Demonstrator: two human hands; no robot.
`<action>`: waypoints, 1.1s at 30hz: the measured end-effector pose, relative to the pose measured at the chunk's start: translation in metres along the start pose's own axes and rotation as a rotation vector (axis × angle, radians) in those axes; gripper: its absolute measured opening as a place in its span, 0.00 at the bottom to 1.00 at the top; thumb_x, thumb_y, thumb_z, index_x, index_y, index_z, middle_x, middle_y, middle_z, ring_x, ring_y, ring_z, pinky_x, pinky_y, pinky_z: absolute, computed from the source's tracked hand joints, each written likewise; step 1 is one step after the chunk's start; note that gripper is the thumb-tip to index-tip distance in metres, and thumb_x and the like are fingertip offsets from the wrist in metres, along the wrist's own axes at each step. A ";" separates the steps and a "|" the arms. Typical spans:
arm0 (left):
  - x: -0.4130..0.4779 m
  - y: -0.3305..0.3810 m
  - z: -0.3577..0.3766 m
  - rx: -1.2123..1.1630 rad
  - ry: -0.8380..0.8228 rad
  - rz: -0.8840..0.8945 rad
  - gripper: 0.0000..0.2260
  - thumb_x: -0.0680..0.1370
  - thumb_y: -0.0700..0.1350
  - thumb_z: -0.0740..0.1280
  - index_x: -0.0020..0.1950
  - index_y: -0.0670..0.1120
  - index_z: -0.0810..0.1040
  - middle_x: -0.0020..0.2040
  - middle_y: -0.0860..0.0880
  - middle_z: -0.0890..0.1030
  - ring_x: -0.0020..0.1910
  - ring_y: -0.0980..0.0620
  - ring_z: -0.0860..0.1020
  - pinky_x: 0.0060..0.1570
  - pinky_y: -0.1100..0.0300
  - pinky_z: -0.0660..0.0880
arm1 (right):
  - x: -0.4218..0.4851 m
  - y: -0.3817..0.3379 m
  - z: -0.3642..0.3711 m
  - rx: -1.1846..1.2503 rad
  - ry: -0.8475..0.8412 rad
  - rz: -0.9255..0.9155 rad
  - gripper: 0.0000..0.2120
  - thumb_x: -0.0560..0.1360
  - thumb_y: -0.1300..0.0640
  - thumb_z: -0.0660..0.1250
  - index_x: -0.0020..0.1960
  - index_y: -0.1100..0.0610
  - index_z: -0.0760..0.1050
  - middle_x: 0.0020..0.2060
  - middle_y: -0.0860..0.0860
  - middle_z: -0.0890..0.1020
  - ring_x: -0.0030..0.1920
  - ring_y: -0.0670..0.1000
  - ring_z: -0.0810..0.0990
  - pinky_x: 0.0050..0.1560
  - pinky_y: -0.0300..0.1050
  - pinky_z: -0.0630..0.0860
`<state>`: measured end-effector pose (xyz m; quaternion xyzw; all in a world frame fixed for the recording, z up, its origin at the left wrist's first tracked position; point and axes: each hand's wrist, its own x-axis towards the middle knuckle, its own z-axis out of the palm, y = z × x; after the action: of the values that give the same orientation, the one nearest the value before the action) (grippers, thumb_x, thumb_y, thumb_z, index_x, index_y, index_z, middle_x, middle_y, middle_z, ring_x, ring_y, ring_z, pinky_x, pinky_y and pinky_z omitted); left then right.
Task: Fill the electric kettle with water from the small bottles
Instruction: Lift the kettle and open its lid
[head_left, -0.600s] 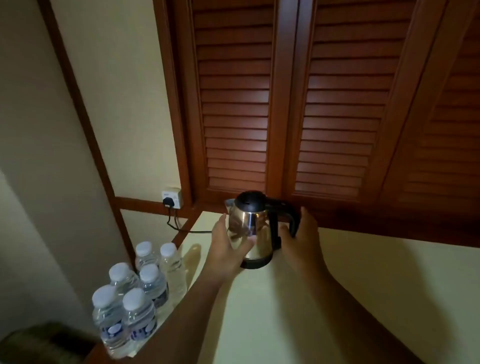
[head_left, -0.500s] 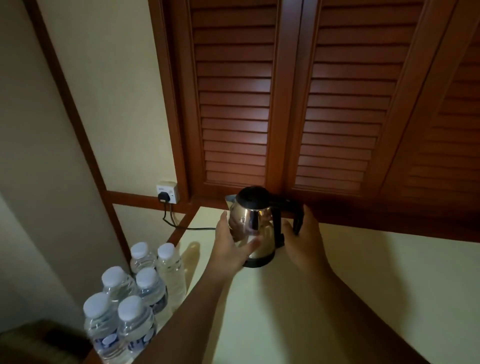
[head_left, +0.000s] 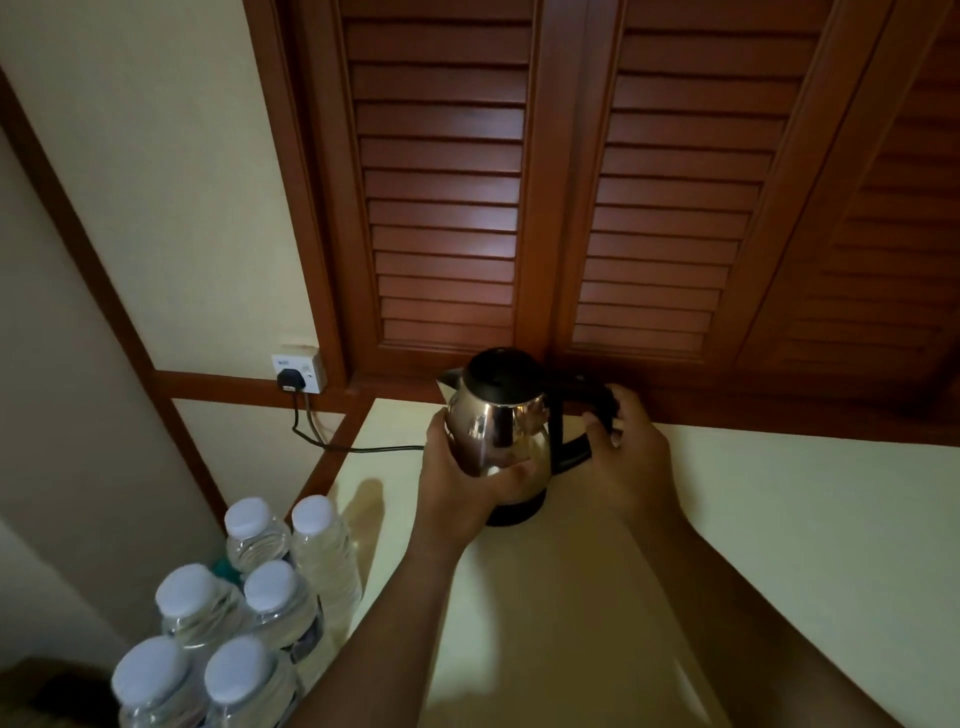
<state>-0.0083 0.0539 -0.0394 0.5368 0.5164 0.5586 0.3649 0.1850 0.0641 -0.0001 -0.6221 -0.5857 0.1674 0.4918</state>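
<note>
A shiny steel electric kettle (head_left: 498, 426) with a black lid, shut, and black handle stands on its black base at the back of the pale counter (head_left: 779, 519). My left hand (head_left: 462, 483) grips the kettle's steel body from the left, thumb across its front. My right hand (head_left: 628, 447) is curled round the black handle on the right. Several small clear water bottles (head_left: 260, 592) with white caps stand grouped at the lower left, all capped.
A black cord (head_left: 332, 441) runs from the kettle's base to a plug in the white wall socket (head_left: 298, 371) at the left. Brown louvred wooden shutters (head_left: 571, 182) rise right behind the kettle. The counter's wooden left edge runs beside the bottles.
My right hand has closed round the kettle's handle, and my left hand has wrapped more firmly on the body. The kettle has stayed in place.
</note>
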 end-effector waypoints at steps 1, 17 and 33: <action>-0.002 0.006 0.000 -0.009 -0.004 0.004 0.42 0.63 0.41 0.87 0.68 0.63 0.70 0.62 0.59 0.81 0.59 0.66 0.80 0.53 0.66 0.80 | -0.002 -0.003 -0.004 0.013 0.004 -0.010 0.21 0.81 0.55 0.66 0.73 0.52 0.69 0.62 0.51 0.81 0.60 0.53 0.81 0.60 0.50 0.79; -0.177 0.027 -0.015 0.140 -0.048 -0.151 0.45 0.68 0.47 0.84 0.74 0.62 0.59 0.61 0.65 0.76 0.53 0.80 0.74 0.45 0.81 0.72 | -0.144 0.016 -0.092 0.032 -0.164 -0.112 0.20 0.80 0.54 0.68 0.70 0.53 0.72 0.58 0.42 0.79 0.55 0.44 0.81 0.49 0.38 0.80; -0.204 0.021 -0.014 0.253 -0.139 -0.101 0.50 0.72 0.55 0.81 0.82 0.67 0.49 0.77 0.63 0.70 0.72 0.61 0.74 0.72 0.53 0.75 | -0.112 -0.068 -0.085 -0.340 -0.274 -0.410 0.25 0.78 0.35 0.60 0.61 0.52 0.78 0.54 0.49 0.83 0.54 0.51 0.80 0.53 0.46 0.75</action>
<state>0.0135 -0.1488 -0.0627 0.5893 0.5823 0.4314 0.3570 0.1842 -0.0829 0.0531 -0.5358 -0.7798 0.0463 0.3204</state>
